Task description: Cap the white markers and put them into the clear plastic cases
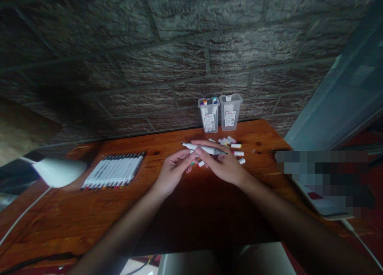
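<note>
A white marker (206, 149) lies slantwise across my two hands above the table, with a thin dark tip showing at its left end and a grey section with a dark tip at its right. My right hand (226, 165) grips it between thumb and fingers. Close against it, my left hand (175, 169) is pinched around a small white cap with a green end (193, 162), partly hidden by the fingers. Just beyond my right hand, several loose white caps with coloured ends (236, 146) lie scattered on the tabletop.
At the back against the brick wall stand two clear plastic boxes, one holding markers (209, 115), the other (230, 113) nearly bare. A row of markers (115, 169) lies left on the wooden table (60, 215), beside a white lamp (61, 172). A blurred-out object (323, 183) occupies the right edge.
</note>
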A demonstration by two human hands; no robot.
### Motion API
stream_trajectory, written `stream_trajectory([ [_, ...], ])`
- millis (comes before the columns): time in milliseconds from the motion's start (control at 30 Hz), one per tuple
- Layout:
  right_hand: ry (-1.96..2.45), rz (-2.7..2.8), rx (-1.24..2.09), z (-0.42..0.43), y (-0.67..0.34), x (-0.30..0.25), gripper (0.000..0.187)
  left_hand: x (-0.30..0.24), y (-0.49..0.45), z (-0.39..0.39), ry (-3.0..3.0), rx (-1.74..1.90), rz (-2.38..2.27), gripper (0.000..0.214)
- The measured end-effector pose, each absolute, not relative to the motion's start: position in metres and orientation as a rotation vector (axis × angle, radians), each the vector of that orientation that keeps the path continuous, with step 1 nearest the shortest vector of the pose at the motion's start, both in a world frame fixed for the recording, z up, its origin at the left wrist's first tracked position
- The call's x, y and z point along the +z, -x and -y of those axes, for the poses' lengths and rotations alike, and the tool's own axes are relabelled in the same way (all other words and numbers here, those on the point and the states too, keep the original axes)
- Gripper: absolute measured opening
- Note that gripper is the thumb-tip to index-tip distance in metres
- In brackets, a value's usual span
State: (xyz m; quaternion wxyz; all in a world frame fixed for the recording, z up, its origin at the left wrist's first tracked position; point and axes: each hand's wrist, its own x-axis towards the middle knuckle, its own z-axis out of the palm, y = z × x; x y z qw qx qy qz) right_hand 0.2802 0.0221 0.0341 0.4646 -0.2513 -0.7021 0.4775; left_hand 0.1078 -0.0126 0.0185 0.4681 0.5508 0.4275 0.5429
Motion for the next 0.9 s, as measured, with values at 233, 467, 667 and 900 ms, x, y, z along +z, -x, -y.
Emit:
stream_trajectory([
  [233, 0.635, 1.636, 1.214, -0.0229, -0.2776, 0.0309, 0.03, 0.0183, -0.1085, 0.0127, -1.337, 1.34, -1.065, 0.029],
  [467, 0.614, 1.635, 1.096, -0.0232, -0.2767, 0.0296, 0.027, 0.0203, -0.1078, 0.0128, -1.36, 1.339, -1.067, 0.027],
  [667, 0.544, 1.714, 1.079, -0.0224, -0.2782, 0.0297, 0.031, 0.0199, -0.1076, 0.0122, -1.364, 1.328, -1.065, 0.027],
  [900, 0.547, 1.711, 1.126, -0.0225, -0.2782, 0.0288, 0.032, 0.0179, -0.1076, 0.0114, -1.364, 1.337, -1.049, 0.024],
])
